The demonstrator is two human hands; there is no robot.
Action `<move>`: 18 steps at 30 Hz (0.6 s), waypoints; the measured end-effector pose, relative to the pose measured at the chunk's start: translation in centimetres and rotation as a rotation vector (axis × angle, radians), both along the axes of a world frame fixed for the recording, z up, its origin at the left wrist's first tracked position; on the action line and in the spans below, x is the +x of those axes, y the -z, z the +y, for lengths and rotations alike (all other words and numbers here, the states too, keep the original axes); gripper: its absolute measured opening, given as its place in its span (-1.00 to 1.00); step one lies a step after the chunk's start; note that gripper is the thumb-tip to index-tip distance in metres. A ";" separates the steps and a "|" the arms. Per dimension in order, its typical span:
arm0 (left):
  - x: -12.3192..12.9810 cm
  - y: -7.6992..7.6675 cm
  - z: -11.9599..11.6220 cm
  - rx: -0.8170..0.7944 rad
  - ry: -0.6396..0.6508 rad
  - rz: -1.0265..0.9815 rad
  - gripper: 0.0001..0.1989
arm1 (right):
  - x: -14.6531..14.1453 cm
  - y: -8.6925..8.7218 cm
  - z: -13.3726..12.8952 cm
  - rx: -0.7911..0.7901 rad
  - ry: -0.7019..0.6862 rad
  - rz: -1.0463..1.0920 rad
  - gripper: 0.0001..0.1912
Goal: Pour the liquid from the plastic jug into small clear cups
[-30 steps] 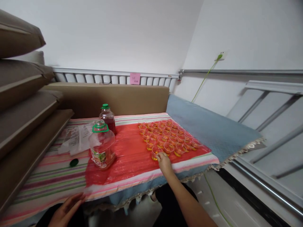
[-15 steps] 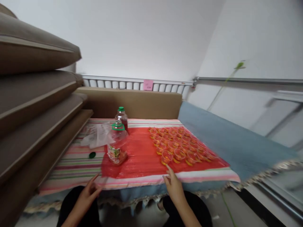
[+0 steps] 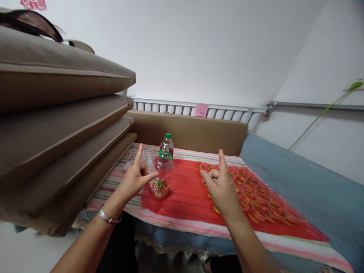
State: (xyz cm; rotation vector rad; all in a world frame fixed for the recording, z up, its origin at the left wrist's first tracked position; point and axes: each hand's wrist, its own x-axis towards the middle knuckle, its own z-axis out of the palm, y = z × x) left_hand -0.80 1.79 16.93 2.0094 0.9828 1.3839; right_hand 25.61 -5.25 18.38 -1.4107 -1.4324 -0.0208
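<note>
Glossy clear plastic cups point(image 3: 260, 210) stand right of the right hand point(image 3: 223, 184); beside the left hand point(image 3: 135, 178), a smooth plastic jug point(image 3: 161, 176), matt cloth cushions point(image 3: 65, 85).

This looks like a room in a home: a white radiator point(image 3: 182, 109) runs along a plain painted wall point(image 3: 193, 49), thick brown cushions point(image 3: 65, 85) are stacked at the left, and a striped cloth point(image 3: 113, 181) lies over a soft blue cover point(image 3: 287, 163) with a fringed edge

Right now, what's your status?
Left hand raised, empty, before bottles; right hand raised, empty, before clear cups; near bottle uncapped; right hand blocks view of some cups.
</note>
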 end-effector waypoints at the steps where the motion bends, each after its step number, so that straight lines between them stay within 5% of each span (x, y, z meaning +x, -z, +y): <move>1: -0.1 -0.3 0.0 0.011 -0.005 0.001 0.09 | -0.2 -0.4 -0.1 0.006 0.000 0.004 -0.13; 7: -0.2 0.2 -0.1 -0.001 -0.017 0.003 0.10 | -0.2 0.5 0.3 0.007 0.011 0.021 -0.13; 12: 0.2 4.0 2.6 -0.096 -0.069 0.076 0.10 | 0.7 3.0 2.2 -0.215 0.030 0.023 -0.09; 15: 0.5 7.3 4.8 -0.154 -0.142 0.081 0.10 | 1.6 6.1 1.9 -0.200 0.035 0.033 -0.15; 18: 0.9 9.3 6.8 -0.080 -0.251 0.063 0.05 | 3.8 11.5 -0.1 -0.224 0.055 0.035 -0.24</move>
